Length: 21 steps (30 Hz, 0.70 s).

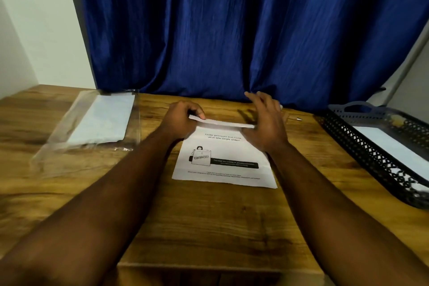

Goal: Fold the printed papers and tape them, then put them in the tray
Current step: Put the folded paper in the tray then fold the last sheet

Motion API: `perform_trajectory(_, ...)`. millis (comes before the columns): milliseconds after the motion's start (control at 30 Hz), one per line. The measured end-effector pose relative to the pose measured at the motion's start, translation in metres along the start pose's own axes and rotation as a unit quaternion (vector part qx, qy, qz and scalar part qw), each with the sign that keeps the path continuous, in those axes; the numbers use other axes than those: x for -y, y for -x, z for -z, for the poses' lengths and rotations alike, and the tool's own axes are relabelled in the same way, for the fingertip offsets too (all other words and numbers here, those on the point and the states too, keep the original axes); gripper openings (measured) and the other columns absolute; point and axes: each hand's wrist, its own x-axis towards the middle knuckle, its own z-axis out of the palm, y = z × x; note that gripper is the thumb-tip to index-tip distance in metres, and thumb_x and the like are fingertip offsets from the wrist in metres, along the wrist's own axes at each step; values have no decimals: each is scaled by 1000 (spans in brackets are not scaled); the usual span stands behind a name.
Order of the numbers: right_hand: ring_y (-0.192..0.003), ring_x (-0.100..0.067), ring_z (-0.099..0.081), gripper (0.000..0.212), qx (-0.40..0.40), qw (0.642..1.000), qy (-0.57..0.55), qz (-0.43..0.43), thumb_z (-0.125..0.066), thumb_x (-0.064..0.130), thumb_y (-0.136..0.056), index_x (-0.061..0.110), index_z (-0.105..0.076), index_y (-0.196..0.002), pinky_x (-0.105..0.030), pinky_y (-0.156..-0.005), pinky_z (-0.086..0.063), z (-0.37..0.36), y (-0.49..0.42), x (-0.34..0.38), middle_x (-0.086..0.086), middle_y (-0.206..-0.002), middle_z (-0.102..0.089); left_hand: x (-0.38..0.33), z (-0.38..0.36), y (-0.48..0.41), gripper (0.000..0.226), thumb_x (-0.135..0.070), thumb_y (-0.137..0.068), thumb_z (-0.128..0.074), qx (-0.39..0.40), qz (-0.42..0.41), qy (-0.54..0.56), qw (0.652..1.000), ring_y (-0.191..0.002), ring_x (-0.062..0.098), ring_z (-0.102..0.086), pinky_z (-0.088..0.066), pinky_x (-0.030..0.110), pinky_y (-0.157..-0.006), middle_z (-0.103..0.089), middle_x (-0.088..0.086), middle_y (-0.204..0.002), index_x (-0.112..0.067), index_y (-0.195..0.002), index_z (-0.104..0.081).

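Printed paper (222, 160) lies on the table (209, 227). Left hand (183, 121) pinches its folded far edge; right hand (264, 124), fingers spread, holding nothing, sits at the fold's right end.
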Motion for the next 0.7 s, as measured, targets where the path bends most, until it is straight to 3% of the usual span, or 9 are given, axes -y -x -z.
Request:
perform_trajectory(100,-129,-18,-53,44,-5,998,30,62,-77,19,-86,38,-72,-125,-54,-111,-26,1,-4,3,13,-134,-67,-6,3,2,33,6,-80,-68,35,-1,-94,995,-87,6,-67,-58,29,-81,-76,-13,-92,-25,-86,-81)
perform_trajectory(200,-122,-15,-60,41,60,995,53,55,-63,4,-87,34,-79,-109,-57,-116,-19,0,-4,10,15,-115,-77,-15,6,6,31,-4,-83,-67,83,1,-171,982,-106,13,-66,-52,44,-104,-77,-12,-109,-29,-96,-83)
perform_trajectory(267,-122,-15,-63,38,126,988,76,43,-62,7,-87,31,-79,-111,-60,-122,-10,1,-1,12,13,-115,-78,-21,6,9,29,-12,-89,-62,100,-3,-174,980,-110,15,-66,-52,44,-105,-77,-10,-115,-27,-101,-83)
perform_trajectory(333,-125,-17,-62,32,176,981,77,40,-58,16,-92,30,-78,-114,-57,-122,-3,4,-1,15,11,-122,-77,-25,6,12,25,-25,-94,-58,114,21,-142,983,-103,15,-67,-57,39,-94,-78,-7,-112,-24,-96,-83)
perform_trajectory(433,-147,-19,-45,42,237,969,60,41,-40,35,-105,30,-65,-138,-63,-124,6,9,0,26,4,-156,-57,-23,5,14,35,-43,-94,-59,130,38,-125,983,-80,14,-64,-49,34,-69,-74,-6,-82,-22,-71,-74)
perform_trajectory(533,-164,-14,-8,60,318,944,62,58,-25,42,-111,29,-21,-169,-63,-127,13,3,4,43,5,-179,-10,-22,0,13,40,-44,-96,-60,105,34,-140,984,-72,15,-62,-47,33,-64,-68,-5,-70,-20,-66,-70)
perform_trajectory(600,-164,-12,2,61,355,932,39,55,-23,42,-112,29,-12,-171,-61,-126,16,-8,6,56,7,-179,0,-22,-3,11,33,-44,-99,-61,101,24,-169,980,-80,16,-64,-53,37,-73,-71,-4,-80,-24,-75,-73)
perform_trajectory(667,-164,-10,6,59,380,924,28,37,-19,43,-114,29,-10,-171,-61,-126,16,-17,5,66,8,-179,3,-20,-3,9,18,-39,-96,-68,112,18,-198,974,-101,16,-66,-57,41,-91,-76,-4,-108,-27,-102,-79)
perform_trajectory(700,-164,-10,8,59,384,922,33,31,-16,46,-115,29,-10,-171,-61,-126,16,-19,4,68,9,-179,4,-18,-2,7,22,-39,-94,-71,118,17,-208,971,-107,15,-65,-56,40,-96,-75,-5,-117,-28,-111,-79)
